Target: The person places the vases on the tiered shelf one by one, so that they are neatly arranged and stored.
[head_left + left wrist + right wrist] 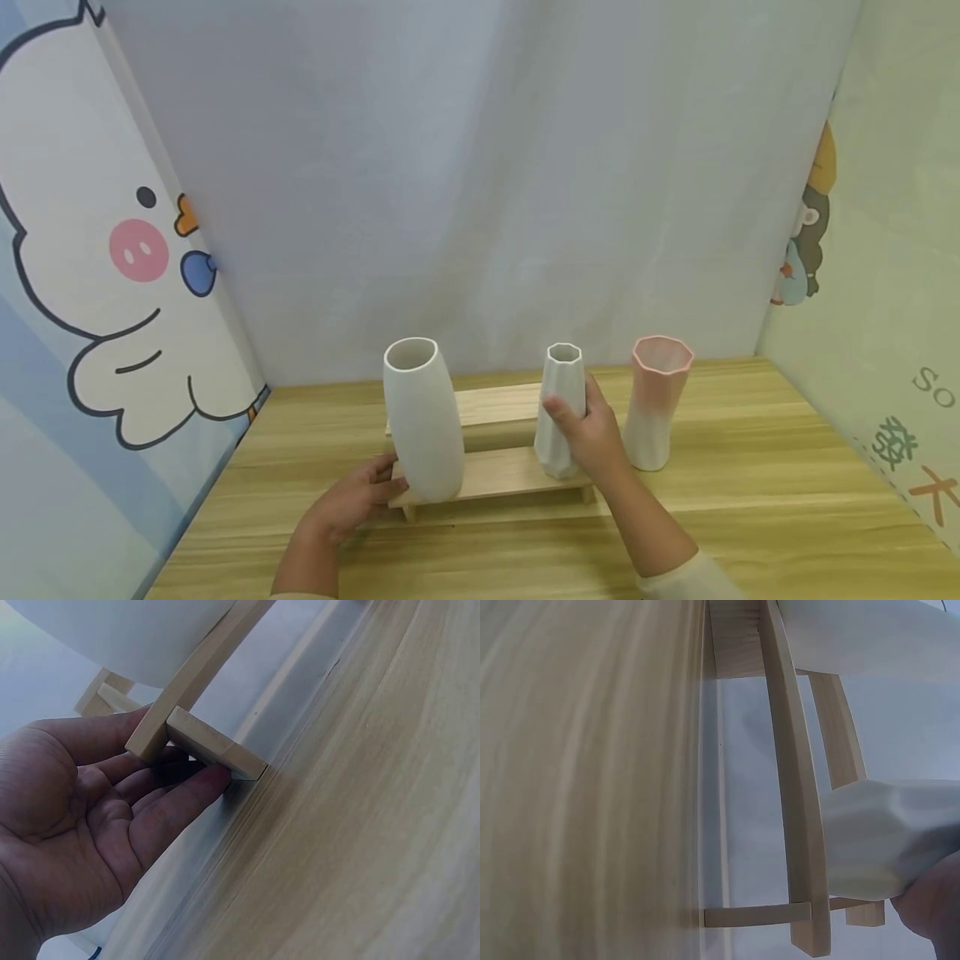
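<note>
backdrop (465,183): pale, faintly creased, seen over my remote feed
left panel (60,500): white cartoon character (67,208) on blue
right panel (885,275): pale green, bearing cartoon artwork (813,225) and lettering (892,443)
tabletop (750,467): yellowish wood grain

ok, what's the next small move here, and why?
Probably loosen the right hand from the faceted white vase: its base appears seated on the wooden stand's lower tier, and the left hand grips that tier's left end, which should steady it on release.
</note>
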`<state>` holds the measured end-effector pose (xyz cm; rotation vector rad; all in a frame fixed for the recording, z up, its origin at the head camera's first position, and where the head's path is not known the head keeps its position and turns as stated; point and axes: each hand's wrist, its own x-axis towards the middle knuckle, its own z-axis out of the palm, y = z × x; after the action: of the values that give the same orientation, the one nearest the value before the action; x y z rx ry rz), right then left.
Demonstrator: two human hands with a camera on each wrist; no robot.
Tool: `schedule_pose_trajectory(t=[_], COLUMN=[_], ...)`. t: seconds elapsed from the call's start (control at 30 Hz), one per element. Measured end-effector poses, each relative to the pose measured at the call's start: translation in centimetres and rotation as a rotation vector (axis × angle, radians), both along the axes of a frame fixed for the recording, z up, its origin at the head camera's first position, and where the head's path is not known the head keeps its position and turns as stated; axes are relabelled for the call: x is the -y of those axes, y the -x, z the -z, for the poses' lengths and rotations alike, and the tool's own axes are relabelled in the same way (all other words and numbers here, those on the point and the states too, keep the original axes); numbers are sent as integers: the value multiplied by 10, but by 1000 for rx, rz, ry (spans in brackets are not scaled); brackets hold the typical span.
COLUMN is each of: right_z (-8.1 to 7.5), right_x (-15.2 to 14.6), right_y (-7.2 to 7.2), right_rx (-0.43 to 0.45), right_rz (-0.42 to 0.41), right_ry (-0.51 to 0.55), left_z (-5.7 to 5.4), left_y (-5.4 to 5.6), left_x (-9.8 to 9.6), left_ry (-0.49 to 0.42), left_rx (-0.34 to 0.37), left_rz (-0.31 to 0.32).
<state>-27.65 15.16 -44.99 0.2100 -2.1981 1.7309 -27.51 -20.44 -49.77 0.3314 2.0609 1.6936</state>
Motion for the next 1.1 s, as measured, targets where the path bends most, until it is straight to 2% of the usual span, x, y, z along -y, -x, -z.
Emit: schedule_pose_trajectory(t=[0.27, 0.43, 0.57, 0.77, 0.87, 0.93, 1.1], right_z=[-5, -8, -15, -26, -34, -41, -52], right_x=[-3, -10, -19, -33, -41, -47, -66], right_y=[-3, -3, -4, -3, -4, -6, -13], right_rx=[5, -1, -127, -435, -570, -617, -636], right_rz=[-60, -138, -197, -229, -215, -220, -116], right_ry=[1, 34, 75, 51, 20, 40, 63], left_z=[2, 2, 2, 2, 2, 1, 1], left_y=[1, 0, 0, 0, 0, 0, -1], left_x=[0, 0, -1, 0, 0, -1, 0], left_ry=[-4, -12, -12, 0, 1, 1, 5], left_rx=[6, 1, -8, -15, -20, -24, -25], left_rz=[0, 6, 11, 4, 10, 12, 4])
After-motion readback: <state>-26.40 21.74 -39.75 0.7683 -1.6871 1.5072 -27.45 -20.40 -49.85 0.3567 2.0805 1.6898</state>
